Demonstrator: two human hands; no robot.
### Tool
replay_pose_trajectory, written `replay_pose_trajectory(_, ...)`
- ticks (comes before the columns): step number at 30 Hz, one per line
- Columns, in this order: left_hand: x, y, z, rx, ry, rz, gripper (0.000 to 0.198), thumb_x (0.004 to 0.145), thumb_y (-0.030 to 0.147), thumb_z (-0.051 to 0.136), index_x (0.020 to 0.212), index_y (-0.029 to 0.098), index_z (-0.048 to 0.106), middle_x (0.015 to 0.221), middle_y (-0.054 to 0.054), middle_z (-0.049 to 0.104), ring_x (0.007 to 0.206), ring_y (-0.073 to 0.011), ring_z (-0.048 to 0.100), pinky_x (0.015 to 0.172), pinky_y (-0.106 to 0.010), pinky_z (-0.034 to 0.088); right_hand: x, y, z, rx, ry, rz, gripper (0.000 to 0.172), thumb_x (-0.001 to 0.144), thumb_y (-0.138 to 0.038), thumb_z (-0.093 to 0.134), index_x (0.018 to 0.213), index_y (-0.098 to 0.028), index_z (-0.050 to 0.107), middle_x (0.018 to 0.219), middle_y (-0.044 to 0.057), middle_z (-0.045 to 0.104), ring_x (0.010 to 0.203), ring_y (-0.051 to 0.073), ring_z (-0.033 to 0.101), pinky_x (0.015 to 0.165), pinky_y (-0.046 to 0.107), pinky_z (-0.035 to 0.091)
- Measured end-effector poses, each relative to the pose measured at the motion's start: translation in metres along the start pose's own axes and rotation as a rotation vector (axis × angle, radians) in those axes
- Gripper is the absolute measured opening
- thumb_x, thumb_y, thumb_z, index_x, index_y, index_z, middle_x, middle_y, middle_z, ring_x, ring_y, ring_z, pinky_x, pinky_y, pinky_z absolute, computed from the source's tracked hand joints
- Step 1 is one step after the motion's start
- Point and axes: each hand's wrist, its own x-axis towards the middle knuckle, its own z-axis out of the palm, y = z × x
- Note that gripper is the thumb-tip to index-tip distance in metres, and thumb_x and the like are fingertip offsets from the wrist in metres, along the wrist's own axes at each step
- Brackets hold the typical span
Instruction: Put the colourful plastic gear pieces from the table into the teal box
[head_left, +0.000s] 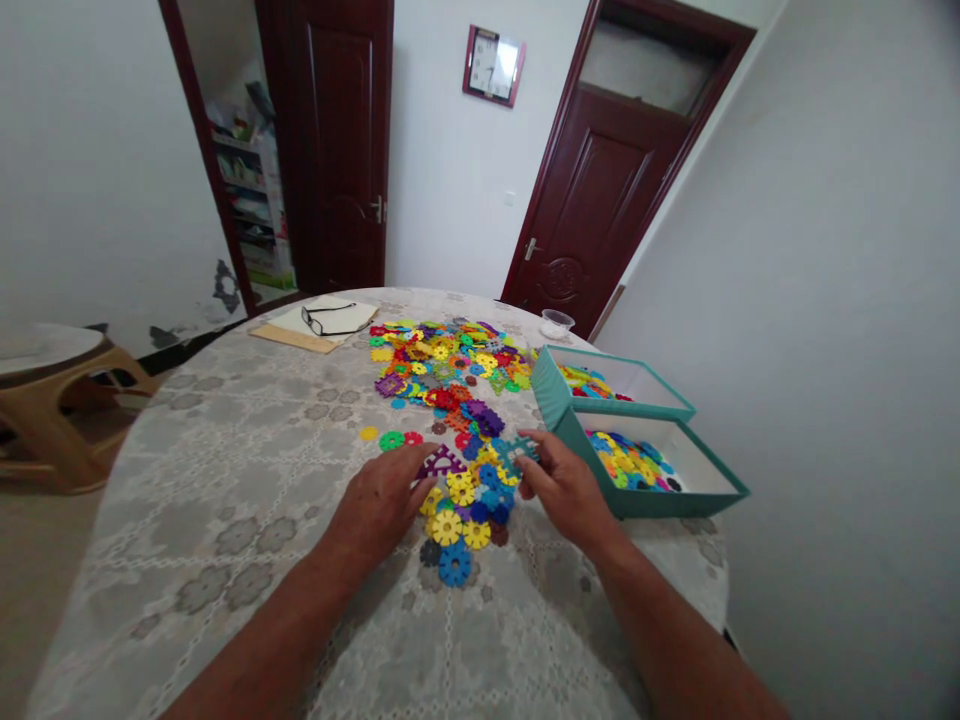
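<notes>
Purple piece (443, 453) in left grip (382, 495), teal piece (508, 453) in right grip (561, 485)

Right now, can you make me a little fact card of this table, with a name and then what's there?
Left hand: the left hand holds a purple piece
Right hand: the right hand holds a teal piece
Between and below the hands: loose pieces, many yellow or blue
Farther back: a big mixed-colour heap
On the right: two green boxes, side by side, both with colourful pieces inside
Back left: glasses on paper
Behind the boxes: a clear bowl
</notes>
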Motion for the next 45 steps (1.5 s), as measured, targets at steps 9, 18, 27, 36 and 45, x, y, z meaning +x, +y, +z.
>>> replay_pose_trajectory(9, 0.0, 0.01, -0.005, -0.023, -0.036, -0.029, 0.04, 0.098, 0.033, 0.057, 0.136, 0.023, 0.064, 0.132, -0.013, 0.072, 0.12, -0.032, 0.068, 0.104, -0.05, 0.054, 0.094, 0.034, -0.103, -0.212, 0.3, 0.057, 0.056, 0.092, -0.038, 0.057, 0.143, -0.015, 0.056, 0.084, 0.004, 0.072, 0.066, 0.019, 0.071, 0.067, 0.032, 0.058)
replay_pose_trajectory(18, -0.001, 0.012, -0.006, -0.033, -0.024, -0.014, 0.04, 0.098, 0.031, 0.061, 0.138, 0.026, 0.063, 0.129, -0.01, 0.074, 0.117, -0.0297, 0.07, 0.1, -0.043, 0.055, 0.104, 0.03, -0.088, -0.439, 0.112, -0.088, 0.034, 0.093, -0.032, 0.054, 0.118, -0.017, 0.073, 0.115, 0.012, 0.074, 0.103, 0.026, 0.07, 0.097, 0.044, 0.055)
replay_pose_trajectory(27, -0.003, 0.022, -0.004, -0.089, 0.012, 0.068, 0.038, 0.102, 0.034, 0.057, 0.138, 0.027, 0.062, 0.109, -0.007, 0.076, 0.098, -0.0246, 0.072, 0.088, -0.039, 0.056, 0.036, -0.038, 0.022, 0.136, -0.497, -0.05, 0.029, 0.097, -0.036, 0.059, 0.121, -0.022, 0.068, 0.082, 0.001, 0.07, 0.068, 0.014, 0.064, 0.062, 0.025, 0.053)
replay_pose_trajectory(36, -0.012, 0.027, 0.0, -0.057, -0.177, 0.041, 0.102, 0.064, 0.058, 0.09, 0.152, 0.027, 0.049, 0.153, -0.016, 0.053, 0.145, -0.0422, 0.043, 0.121, -0.064, 0.033, 0.155, 0.006, -0.025, -0.014, -0.181, 0.115, 0.019, 0.088, -0.019, 0.066, 0.105, -0.016, 0.074, 0.056, -0.004, 0.062, 0.044, 0.01, 0.056, 0.042, 0.018, 0.045)
replay_pose_trajectory(45, -0.016, 0.029, 0.001, 0.027, -0.474, -0.088, 0.125, 0.042, 0.061, 0.096, 0.154, 0.03, 0.05, 0.165, -0.019, 0.038, 0.155, -0.0509, 0.02, 0.123, -0.076, 0.006, 0.27, 0.045, -0.099, 0.036, 0.424, 0.299, 0.022, 0.083, -0.012, 0.069, 0.104, -0.008, 0.068, 0.071, 0.005, 0.068, 0.053, 0.012, 0.062, 0.051, 0.023, 0.054)
